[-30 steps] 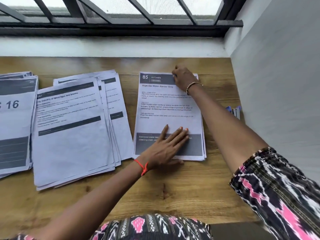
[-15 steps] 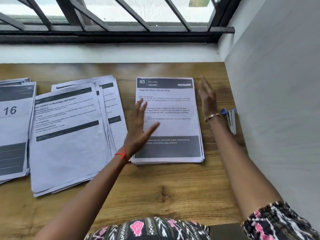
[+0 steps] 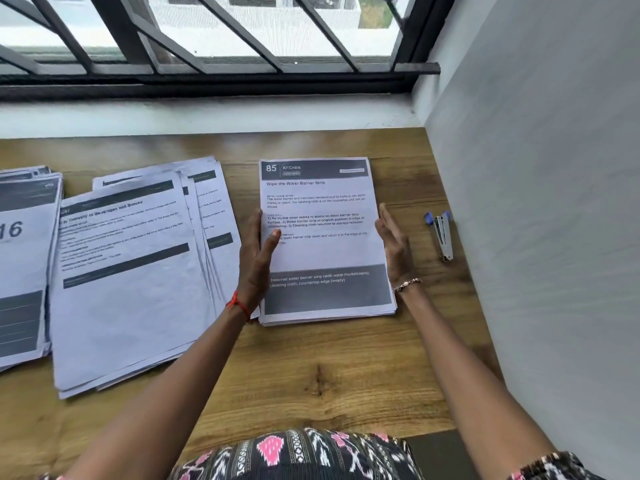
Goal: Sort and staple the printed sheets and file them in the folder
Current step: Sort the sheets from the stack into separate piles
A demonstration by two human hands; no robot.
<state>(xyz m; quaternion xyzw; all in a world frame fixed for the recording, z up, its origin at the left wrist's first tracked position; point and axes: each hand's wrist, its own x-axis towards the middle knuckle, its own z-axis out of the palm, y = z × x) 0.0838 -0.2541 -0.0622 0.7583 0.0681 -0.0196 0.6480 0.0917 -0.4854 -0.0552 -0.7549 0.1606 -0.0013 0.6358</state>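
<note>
On desk (image 3: 311,393), hands (image 3: 256,261) (image 3: 394,251) flanking stack (image 3: 325,251) (stapler (image 3: 443,237) near)

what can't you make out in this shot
Head view only.
- left pile: cut off by the left edge, only "16" reads.
- middle pile: small print blurred.
- page 85 stack: lower sheets hidden by the top sheet; left hand covers some words.
- folder: not in view.

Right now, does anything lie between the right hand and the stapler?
Nothing visible does. Only bare table separates the right hand, at the right edge of the sheet stack, from the stapler beside the wall.
</note>
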